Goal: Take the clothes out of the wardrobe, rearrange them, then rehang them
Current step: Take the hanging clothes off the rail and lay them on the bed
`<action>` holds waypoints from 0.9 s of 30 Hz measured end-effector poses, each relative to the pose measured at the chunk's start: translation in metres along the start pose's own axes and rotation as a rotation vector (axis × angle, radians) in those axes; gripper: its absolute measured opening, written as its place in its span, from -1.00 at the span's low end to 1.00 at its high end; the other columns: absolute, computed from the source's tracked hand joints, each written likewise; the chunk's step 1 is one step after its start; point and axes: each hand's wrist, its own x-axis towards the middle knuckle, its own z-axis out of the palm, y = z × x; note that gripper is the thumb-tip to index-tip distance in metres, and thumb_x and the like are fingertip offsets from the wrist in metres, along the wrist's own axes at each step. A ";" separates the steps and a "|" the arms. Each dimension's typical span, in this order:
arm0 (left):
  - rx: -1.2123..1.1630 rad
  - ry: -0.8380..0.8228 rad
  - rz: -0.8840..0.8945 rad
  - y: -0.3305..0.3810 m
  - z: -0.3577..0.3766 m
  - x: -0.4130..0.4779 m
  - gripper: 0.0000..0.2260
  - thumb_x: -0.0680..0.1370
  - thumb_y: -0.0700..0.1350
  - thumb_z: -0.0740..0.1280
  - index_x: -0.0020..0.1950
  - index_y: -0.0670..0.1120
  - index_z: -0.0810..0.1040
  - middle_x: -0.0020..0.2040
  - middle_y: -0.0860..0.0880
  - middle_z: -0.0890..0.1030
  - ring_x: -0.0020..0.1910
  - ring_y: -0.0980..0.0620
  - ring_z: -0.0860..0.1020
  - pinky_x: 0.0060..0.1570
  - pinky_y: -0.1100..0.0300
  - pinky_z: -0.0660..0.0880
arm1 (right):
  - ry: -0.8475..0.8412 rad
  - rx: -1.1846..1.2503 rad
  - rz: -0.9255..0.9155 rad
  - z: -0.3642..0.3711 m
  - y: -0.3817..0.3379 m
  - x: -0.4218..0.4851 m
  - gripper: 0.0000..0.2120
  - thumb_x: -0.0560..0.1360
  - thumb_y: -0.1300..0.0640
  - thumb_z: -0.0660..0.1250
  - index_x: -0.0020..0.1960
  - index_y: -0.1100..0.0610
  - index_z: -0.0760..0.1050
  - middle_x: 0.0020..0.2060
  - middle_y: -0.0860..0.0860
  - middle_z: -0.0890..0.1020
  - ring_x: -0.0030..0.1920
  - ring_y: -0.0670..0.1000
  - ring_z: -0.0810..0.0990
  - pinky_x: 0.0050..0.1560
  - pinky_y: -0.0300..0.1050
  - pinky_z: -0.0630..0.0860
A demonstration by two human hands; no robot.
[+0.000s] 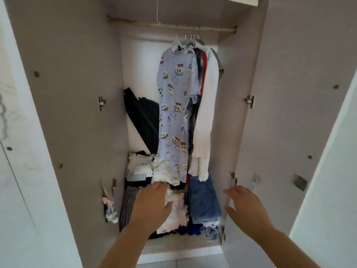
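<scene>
both hands open below the rail, clothes hanging

the hanging clothes are bunched toward the right end of the rail [135, 23], each on a hanger [191, 35] hooked over it. leftmost in the bunch is a long pale blue garment [174, 105] printed with cartoon faces. to its right, under the same stretch of rail, i see dark and red garments [201, 66], then a long white garment [207, 105], then a grey garment [219, 62] nearest the rail's right end.

far below the rail, on the wardrobe floor, lies a heap of clothes [143, 167]: striped cloth [126, 202] under the rail's left part and jeans [203, 198] under the bunch.

my left hand [152, 202] is spread flat over the heap, below the middle of the rail, fingers straight and gripping nothing; i cannot tell if it touches the white cloth there. my right hand [245, 204] is open too, fingers loose and empty, low down and out past the rail's right end, in front of the right door [289, 93] near its lower hinge.

a black object [141, 113] leans slantwise below the rail's left half. the left door [67, 93] stands open beyond the rail's left end, with a small trinket [110, 207] hanging low on it.
</scene>
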 end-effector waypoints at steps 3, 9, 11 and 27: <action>0.032 0.020 0.002 -0.013 0.005 0.054 -0.64 0.52 0.06 0.27 0.28 -0.03 0.47 0.14 0.00 0.54 0.08 -0.02 0.53 0.08 0.09 0.42 | 0.041 -0.025 -0.051 0.003 0.003 0.068 -0.58 0.59 0.02 0.15 0.44 -0.02 0.25 0.35 -0.07 0.35 0.31 -0.02 0.35 0.31 -0.20 0.24; -0.008 0.089 -0.027 -0.053 0.014 0.175 -0.56 0.58 0.10 0.16 0.44 0.02 0.26 0.32 0.03 0.39 0.26 0.05 0.40 0.27 0.19 0.28 | 0.129 0.036 -0.137 -0.002 -0.002 0.199 -0.54 0.57 0.05 0.22 0.45 0.05 0.25 0.37 0.01 0.34 0.33 0.02 0.35 0.35 -0.22 0.21; 0.013 0.119 -0.025 -0.064 0.014 0.211 -0.56 0.59 0.10 0.15 0.45 0.02 0.25 0.33 0.03 0.38 0.27 0.05 0.39 0.26 0.19 0.26 | 0.183 0.060 -0.161 -0.007 -0.007 0.238 -0.53 0.56 0.04 0.25 0.44 0.05 0.27 0.36 0.01 0.36 0.31 0.02 0.36 0.35 -0.21 0.24; 0.131 0.377 -0.055 -0.125 0.000 0.474 -0.53 0.58 0.11 0.17 0.46 0.03 0.22 0.35 0.05 0.35 0.31 0.07 0.33 0.30 0.19 0.17 | 0.647 0.021 -0.569 -0.064 -0.032 0.550 -0.53 0.12 0.28 0.61 0.01 0.27 0.60 -0.19 0.16 0.64 -0.26 0.16 0.63 -0.30 -0.03 0.58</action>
